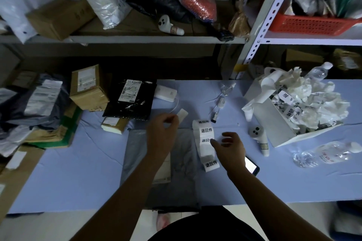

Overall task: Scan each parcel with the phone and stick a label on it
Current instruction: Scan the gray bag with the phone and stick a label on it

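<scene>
A grey parcel bag lies flat on the blue table in front of me. My left hand hovers over its far edge and pinches a small white label between thumb and fingertips. A strip of white labels with black characters lies along the bag's right side. My right hand touches that strip with its fingers spread. The phone, screen lit, lies on the table partly under my right wrist.
Parcels are piled at the left: a cardboard box, a black bag, grey bags. A white box of crumpled label backing stands at the right, with a white controller and plastic bottles near it. Shelves rise behind.
</scene>
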